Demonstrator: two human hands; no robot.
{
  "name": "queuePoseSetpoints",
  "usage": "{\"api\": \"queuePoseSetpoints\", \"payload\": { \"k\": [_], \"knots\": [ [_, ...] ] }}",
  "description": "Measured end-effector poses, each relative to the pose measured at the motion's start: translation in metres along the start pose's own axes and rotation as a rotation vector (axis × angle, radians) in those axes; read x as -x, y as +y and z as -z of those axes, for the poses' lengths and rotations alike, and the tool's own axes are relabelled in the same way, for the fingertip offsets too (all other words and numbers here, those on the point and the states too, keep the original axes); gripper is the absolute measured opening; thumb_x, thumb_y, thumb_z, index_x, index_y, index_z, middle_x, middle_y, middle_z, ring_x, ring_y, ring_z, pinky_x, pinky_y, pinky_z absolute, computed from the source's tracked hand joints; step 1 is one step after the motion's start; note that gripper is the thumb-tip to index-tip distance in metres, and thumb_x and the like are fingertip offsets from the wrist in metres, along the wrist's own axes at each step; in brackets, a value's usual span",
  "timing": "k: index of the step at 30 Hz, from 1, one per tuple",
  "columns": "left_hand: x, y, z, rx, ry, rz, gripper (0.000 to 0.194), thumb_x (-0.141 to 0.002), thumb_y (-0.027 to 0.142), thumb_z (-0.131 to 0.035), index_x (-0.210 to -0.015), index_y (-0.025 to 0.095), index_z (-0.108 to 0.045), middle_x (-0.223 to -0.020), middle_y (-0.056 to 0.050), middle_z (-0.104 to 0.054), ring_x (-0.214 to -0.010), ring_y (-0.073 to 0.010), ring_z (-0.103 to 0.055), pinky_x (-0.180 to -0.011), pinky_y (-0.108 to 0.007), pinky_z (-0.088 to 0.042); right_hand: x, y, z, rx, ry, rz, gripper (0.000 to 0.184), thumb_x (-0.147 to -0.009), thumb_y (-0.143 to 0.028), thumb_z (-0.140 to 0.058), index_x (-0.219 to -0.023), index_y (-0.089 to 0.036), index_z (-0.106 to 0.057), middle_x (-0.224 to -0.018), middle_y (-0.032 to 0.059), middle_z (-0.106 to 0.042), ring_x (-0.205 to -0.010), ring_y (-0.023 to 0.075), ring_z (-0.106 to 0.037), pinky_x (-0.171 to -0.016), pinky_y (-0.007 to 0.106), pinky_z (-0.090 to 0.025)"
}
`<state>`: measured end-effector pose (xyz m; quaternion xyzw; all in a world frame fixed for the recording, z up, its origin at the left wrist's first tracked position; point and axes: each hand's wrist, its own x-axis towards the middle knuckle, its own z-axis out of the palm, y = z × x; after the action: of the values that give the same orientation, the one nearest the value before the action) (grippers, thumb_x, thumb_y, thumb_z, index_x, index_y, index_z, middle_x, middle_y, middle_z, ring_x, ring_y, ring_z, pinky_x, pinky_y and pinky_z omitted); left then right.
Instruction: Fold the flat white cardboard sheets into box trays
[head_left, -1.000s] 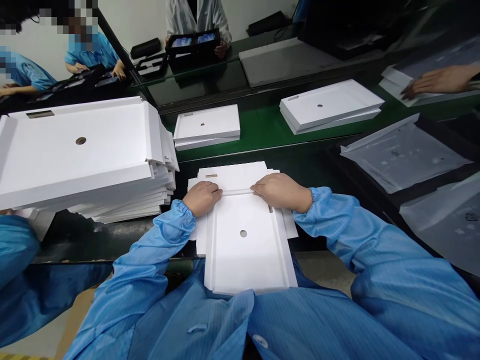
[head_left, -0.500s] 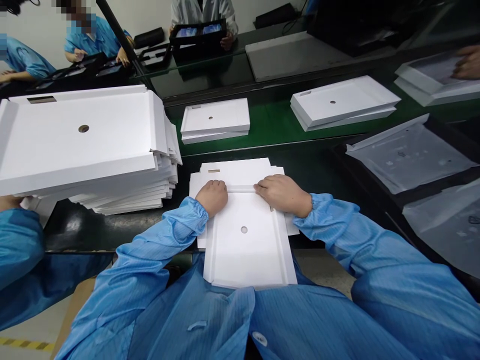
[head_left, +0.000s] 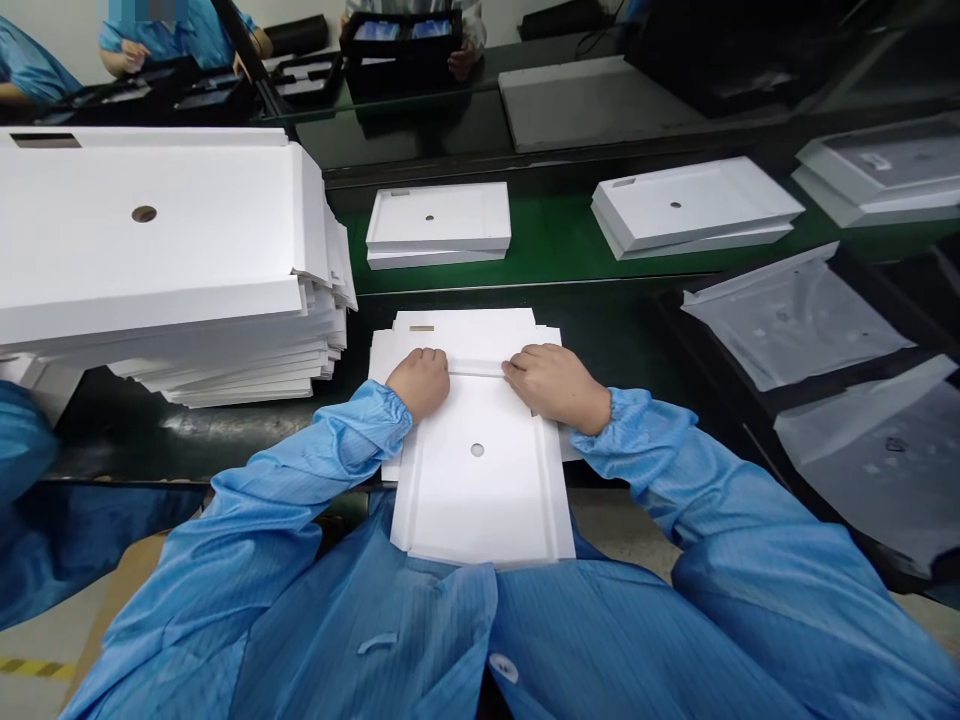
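Card (head_left: pixel 478 510) pinched at its fold, six o'clock

Head view: the white card lies just below centre, its near end jutting past the edge of the dark desk (head_left: pixel 607 325). The left grip (head_left: pixel 420 383) is closed on the raised fold (head_left: pixel 476 368) toward eleven o'clock of the card's round hole; the right grip (head_left: pixel 555 385) pinches the same fold toward one. White sheets (head_left: pixel 381 352) lie beneath. From the card, a stack of white trays (head_left: pixel 217 240) stands at ten o'clock, a white box (head_left: pixel 439 225) near twelve, translucent sheets (head_left: pixel 799 320) at two.
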<state>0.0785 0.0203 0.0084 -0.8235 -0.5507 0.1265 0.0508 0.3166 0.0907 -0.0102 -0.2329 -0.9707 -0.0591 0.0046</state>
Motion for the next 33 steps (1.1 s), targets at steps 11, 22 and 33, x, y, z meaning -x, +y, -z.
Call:
{"api": "queuePoseSetpoints", "payload": {
  "k": [11, 22, 33],
  "knots": [
    [0.003, -0.008, 0.006, 0.017, 0.010, -0.063, 0.035, -0.092, 0.001, -0.039, -0.095, 0.005, -0.074, -0.095, -0.020, -0.067, -0.089, -0.0277, -0.061, -0.078, -0.041, -0.039, 0.001, -0.002, 0.002, 0.002, -0.011, -0.001, 0.030, -0.099, -0.012, -0.041, -0.104, -0.009, -0.071, -0.095, 0.0156, -0.072, -0.090, 0.0259, -0.061, -0.077, 0.038, -0.036],
    [-0.001, -0.020, 0.026, 0.034, 0.069, -0.118, 0.037, -0.097, 0.007, -0.038, -0.110, 0.006, -0.072, -0.106, -0.019, -0.069, -0.103, -0.0286, -0.064, -0.092, -0.043, -0.045, -0.019, -0.011, 0.023, -0.191, -0.059, -0.127, 0.044, -0.105, -0.040, -0.042, -0.137, -0.016, -0.061, -0.117, 0.0133, -0.073, -0.106, 0.0280, -0.065, -0.086, 0.036, -0.044],
    [0.052, -0.036, 0.053, 0.499, -0.200, 0.273, 0.095, -0.091, 0.068, -0.052, -0.165, 0.022, -0.014, -0.139, -0.011, -0.065, -0.118, -0.0313, -0.066, -0.092, -0.038, -0.052, -0.003, 0.031, 0.027, -0.478, 0.158, -0.529, 0.049, -0.105, -0.042, -0.032, -0.131, -0.016, -0.065, -0.110, 0.0147, -0.071, -0.103, 0.0303, -0.064, -0.085, 0.039, -0.048]
  ]
}}
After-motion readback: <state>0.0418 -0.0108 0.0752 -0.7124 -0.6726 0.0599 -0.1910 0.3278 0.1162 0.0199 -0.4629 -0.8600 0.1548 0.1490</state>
